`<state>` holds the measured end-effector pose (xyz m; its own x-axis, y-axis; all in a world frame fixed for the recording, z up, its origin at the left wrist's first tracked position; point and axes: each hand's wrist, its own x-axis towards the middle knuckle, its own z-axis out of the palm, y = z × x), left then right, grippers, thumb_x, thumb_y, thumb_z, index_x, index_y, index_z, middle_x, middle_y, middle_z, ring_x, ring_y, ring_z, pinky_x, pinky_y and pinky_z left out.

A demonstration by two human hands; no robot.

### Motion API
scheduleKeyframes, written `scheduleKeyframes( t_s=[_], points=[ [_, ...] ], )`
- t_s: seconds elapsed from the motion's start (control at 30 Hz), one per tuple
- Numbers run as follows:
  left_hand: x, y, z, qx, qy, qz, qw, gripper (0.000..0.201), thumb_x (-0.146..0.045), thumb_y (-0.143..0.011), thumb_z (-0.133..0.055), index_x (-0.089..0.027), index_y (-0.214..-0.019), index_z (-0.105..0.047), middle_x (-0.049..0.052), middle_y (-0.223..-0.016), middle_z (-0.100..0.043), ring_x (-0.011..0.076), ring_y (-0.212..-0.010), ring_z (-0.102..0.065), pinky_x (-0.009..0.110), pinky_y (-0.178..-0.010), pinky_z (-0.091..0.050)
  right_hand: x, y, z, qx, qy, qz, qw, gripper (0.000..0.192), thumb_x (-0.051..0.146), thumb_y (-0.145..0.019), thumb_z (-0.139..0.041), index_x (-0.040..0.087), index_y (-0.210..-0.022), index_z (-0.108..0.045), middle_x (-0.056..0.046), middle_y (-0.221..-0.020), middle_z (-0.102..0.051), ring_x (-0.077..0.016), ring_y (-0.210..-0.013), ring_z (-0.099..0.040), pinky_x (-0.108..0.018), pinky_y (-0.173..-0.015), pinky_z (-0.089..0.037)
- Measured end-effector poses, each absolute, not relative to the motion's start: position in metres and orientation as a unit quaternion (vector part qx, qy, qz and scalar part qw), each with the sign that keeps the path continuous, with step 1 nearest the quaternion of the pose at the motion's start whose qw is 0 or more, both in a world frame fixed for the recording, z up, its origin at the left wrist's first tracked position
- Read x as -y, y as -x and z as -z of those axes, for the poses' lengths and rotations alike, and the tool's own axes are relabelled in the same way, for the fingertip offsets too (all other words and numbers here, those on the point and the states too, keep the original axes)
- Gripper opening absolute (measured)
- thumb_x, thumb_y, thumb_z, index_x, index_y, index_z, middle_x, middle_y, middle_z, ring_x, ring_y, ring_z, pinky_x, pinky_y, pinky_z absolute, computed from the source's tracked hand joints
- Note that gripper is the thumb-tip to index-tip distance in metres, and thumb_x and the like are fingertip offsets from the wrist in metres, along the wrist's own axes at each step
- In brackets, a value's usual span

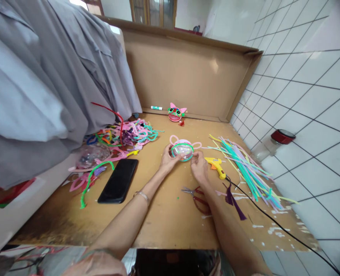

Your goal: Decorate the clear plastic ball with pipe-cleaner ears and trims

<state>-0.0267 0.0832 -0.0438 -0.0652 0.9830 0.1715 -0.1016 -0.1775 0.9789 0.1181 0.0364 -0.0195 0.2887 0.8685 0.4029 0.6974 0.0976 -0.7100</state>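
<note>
My left hand (168, 160) grips the left side of a small clear shell (182, 150) edged with green and pink pipe cleaners, with a pink loop standing up on each side. At its right rim are the closed fingers of my right hand (199, 165); what they pinch is too small to make out. Just right of that hand lies a yellow glue gun (216, 165), its cord trailing to the lower right. Red-handled scissors (200, 199) lie partly under my right forearm.
Left, a black phone (118, 181) lies near a tangled heap of pipe cleaners (132, 132). Straight pipe cleaners (245, 168) and a purple tassel (235, 201) are on the right. A finished animal face (175, 112) and a marker (156, 108) sit before the cardboard wall (184, 69). Grey cloth (57, 69) hangs left.
</note>
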Motion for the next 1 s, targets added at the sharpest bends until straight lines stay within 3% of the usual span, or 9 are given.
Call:
scheduleKeyframes(
  t_s=[0.4,1.0],
  points=[
    [-0.0848,0.0245,0.0484,-0.413,-0.494,-0.58,0.499,0.071,-0.034,-0.056,-0.084,-0.019,-0.118,-0.051,0.01,-0.117,-0.066,0.0235,-0.106,-0.064,0.037,-0.092,-0.052,-0.037,-0.1202,0.0194,0.604,0.647,-0.102,0.455,0.023,0.02,-0.073,-0.044,0.021,-0.093,-0.055,-0.001,-0.068,-0.06,-0.021,-0.068,-0.059,-0.03,-0.067,-0.044],
    [-0.0839,0.024,0.0451,-0.415,-0.488,-0.582,0.502,0.076,-0.04,-0.054,-0.086,-0.02,-0.119,-0.05,0.012,-0.126,-0.059,0.0237,-0.107,-0.062,0.037,-0.091,-0.052,-0.0371,-0.1192,0.0184,0.593,0.657,-0.099,0.454,0.021,0.021,-0.072,-0.043,0.021,-0.089,-0.054,-0.002,-0.07,-0.06,-0.0214,-0.067,-0.058,-0.031,-0.067,-0.044]
  ],
)
